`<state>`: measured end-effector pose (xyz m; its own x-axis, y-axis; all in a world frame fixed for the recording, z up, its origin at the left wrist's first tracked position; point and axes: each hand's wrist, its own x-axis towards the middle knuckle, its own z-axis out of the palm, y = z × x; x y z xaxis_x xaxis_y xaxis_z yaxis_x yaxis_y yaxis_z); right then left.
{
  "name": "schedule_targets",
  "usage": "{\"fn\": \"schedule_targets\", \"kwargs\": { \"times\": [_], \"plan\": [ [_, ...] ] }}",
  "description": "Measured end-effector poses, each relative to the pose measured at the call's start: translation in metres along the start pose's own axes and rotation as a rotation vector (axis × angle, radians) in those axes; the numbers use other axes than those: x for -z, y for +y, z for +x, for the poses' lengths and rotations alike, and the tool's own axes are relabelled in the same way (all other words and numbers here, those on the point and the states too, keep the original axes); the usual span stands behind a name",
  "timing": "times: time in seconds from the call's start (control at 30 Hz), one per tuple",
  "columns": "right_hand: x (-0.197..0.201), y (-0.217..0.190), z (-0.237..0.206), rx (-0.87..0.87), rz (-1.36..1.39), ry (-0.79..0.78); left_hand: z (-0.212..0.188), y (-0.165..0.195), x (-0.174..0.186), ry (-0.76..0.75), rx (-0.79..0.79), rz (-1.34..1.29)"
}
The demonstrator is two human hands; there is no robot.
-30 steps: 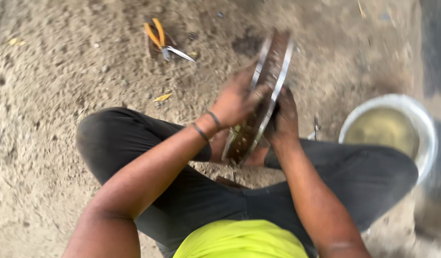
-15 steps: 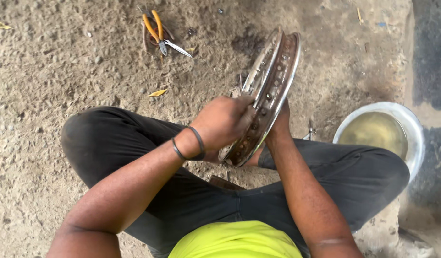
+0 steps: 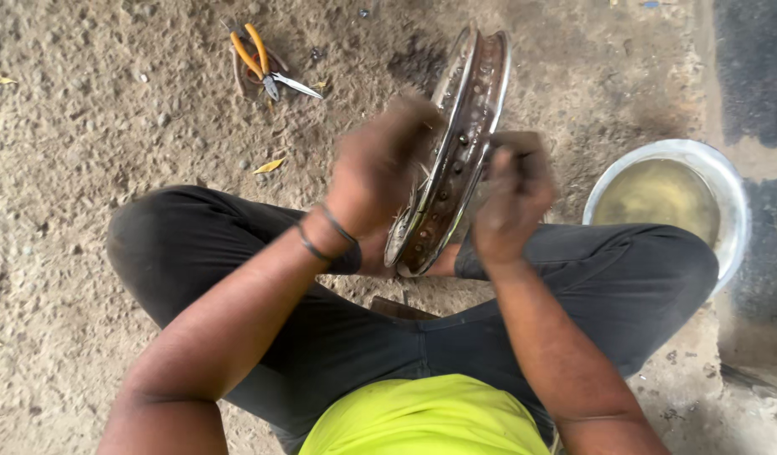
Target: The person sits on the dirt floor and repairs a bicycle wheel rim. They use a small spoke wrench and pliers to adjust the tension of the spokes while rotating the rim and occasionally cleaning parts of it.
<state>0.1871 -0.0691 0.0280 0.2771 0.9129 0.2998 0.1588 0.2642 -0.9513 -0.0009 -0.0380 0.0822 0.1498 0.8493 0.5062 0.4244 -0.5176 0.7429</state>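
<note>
Wheel rim [image 3: 456, 160] stands on edge, gripped by left hand [image 3: 380, 168] and right hand [image 3: 511, 198].

Bare sandy dirt ground [image 3: 110, 126], small stones scattered, darker paved strip [image 3: 755, 67] at right, soft even daylight

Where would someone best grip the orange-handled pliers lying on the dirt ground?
Probably by the two orange handles of the orange-handled pliers, coming down from above at their far end. They lie flat on the dirt ground, handles pointing away from the person and metal jaws nearer, with both handles free and apart from the round metal wheel rim.
</note>
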Motion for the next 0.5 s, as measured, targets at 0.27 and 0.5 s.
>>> {"fn": "schedule_targets", "kwargs": {
  "times": [0.27, 0.5],
  "plan": [
    [0.026, -0.021, 0.016, -0.236, 0.393, -0.077, -0.009, 0.008, -0.031, -0.007, -0.077, 0.276],
    [0.038, -0.025, 0.045, -0.713, -0.167, -0.568, -0.015, -0.031, -0.055, -0.237, 0.366, -0.117]
  ]
}}
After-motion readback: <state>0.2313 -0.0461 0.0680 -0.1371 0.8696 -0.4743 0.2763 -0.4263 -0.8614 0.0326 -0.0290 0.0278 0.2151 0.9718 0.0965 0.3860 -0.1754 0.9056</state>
